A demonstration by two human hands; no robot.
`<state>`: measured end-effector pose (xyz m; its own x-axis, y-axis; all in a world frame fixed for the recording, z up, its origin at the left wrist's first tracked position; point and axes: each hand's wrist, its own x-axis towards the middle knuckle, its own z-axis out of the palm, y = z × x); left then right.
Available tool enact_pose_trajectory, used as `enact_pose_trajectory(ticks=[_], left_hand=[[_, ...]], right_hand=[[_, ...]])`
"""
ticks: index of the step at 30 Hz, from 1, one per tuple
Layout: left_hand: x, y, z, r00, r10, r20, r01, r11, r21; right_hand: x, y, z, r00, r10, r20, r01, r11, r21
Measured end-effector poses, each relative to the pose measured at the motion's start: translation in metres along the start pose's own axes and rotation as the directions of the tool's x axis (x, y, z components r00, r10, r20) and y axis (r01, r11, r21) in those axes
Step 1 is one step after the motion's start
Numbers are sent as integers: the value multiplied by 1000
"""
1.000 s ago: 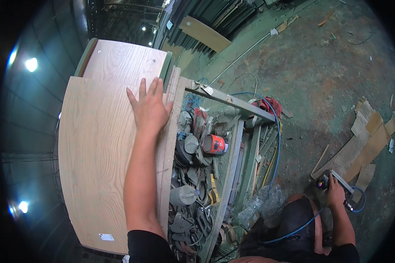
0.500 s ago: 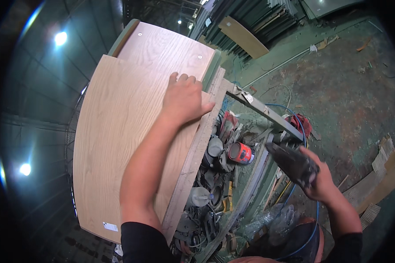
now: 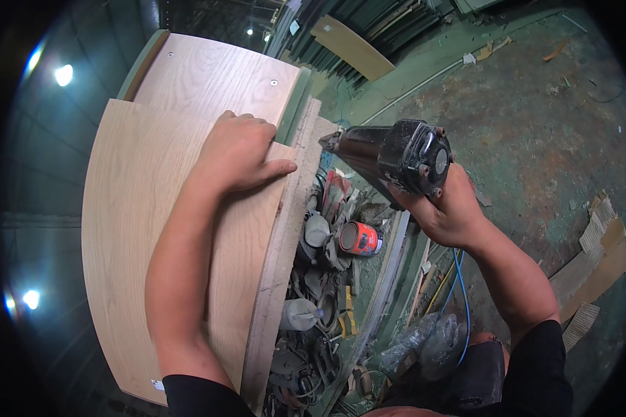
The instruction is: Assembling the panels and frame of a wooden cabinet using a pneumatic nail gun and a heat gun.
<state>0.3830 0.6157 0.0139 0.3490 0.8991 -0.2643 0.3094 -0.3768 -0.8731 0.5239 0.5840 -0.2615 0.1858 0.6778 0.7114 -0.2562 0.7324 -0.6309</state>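
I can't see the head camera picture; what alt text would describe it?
A person's left hand presses on a pale wood panel while the right hand aims a black power tool at its edge. Below lie a red can, cluttered tools and a blue hose.

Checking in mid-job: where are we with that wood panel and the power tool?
Done: the light wood panel lies on the bench, with a second panel behind it that shows a small fastener. In hand: the left hand presses the panel at its right edge, and the right hand holds the black power tool, nose aimed at that edge, apart from it. Left: probably fastening that edge.
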Motion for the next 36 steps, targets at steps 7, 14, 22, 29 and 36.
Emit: enact_pose_trajectory(ticks=[7,14,22,29,36], left_hand=[[5,-2,-1,999,37,-12,-37,999,-32],[9,1,-6,998,-23,62,28,997,-79],[9,-4,4,996,-66,60,71,994,-82],[11,-5,8,998,-46,44,51,990,-134],[8,-12,19,995,13,-101,-32,981,-189]], right_hand=[[8,7,7,994,-91,60,93,996,-19],[43,-2,20,993,-102,51,101,995,28],[58,0,27,987,-90,136,94,995,-23],[67,-10,22,981,-78,178,95,991,-92],[75,-15,15,963,-145,229,141,989,36]])
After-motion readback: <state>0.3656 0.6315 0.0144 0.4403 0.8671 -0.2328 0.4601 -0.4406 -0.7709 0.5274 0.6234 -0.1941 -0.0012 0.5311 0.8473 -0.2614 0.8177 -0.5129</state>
